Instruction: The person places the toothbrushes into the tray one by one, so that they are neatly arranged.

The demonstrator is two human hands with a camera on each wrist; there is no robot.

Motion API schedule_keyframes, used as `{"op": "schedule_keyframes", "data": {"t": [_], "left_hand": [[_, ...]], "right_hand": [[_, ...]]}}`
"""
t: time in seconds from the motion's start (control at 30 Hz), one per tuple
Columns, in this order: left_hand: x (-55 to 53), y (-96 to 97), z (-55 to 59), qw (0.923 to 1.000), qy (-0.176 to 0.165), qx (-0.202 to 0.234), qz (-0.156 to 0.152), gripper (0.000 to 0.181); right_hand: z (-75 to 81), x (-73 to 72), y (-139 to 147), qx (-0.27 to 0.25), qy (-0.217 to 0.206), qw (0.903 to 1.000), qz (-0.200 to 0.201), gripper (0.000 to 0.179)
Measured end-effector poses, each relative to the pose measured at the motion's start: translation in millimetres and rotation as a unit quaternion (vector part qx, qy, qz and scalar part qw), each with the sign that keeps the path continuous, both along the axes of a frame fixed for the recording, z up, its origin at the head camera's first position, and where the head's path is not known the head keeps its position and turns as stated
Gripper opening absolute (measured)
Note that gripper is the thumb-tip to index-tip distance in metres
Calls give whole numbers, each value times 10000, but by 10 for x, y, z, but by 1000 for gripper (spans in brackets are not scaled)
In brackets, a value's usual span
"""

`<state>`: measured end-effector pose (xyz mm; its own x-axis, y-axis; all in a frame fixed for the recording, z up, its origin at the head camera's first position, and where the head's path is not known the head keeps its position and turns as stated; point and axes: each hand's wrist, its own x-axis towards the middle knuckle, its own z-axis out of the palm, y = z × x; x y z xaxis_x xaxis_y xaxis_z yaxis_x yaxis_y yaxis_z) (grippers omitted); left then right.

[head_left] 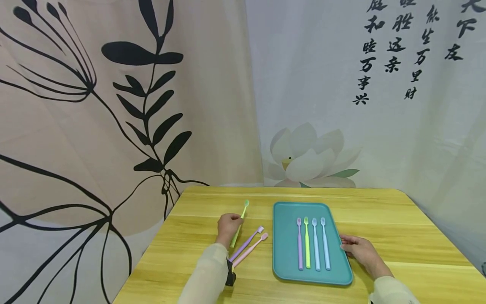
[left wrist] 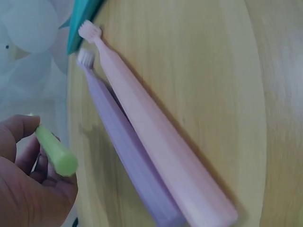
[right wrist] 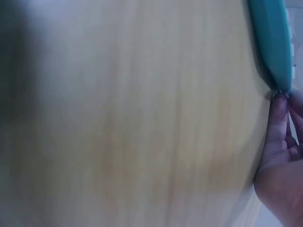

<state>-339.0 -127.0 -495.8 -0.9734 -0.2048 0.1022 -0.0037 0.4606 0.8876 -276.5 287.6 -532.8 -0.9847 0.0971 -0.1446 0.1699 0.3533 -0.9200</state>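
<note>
My left hand pinches a green toothbrush between thumb and fingers, its head pointing away from me. In the left wrist view the butt of its handle sticks out from the fingers. Close to that hand, a purple toothbrush and a pink toothbrush lie side by side on the table. At the teal tray, my right hand grips the right rim between thumb and fingers. Inside the tray lie a purple toothbrush, a green one and two blue ones, roughly parallel, heads at the far end.
The wooden table ends at a far edge in front of a printed curtain. A black strap is on the left wrist, near the handle ends of the loose toothbrushes.
</note>
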Motion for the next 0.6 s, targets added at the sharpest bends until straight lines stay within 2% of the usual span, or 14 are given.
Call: {"op": "schedule_keyframes", "data": {"t": [0.17, 0.3, 0.6], "left_hand": [[-9, 85, 1, 9994, -167, 296, 119, 15], [-28, 126, 12, 9988, -287, 374, 96, 18], [-10, 238, 114, 9988, -204, 443, 30, 21]], "right_hand": [[-5, 15, 2, -36, 41, 10000, -6, 50], [3, 11, 1, -69, 32, 10000, -3, 50], [41, 28, -11, 82, 6, 10000, 11, 49]]}}
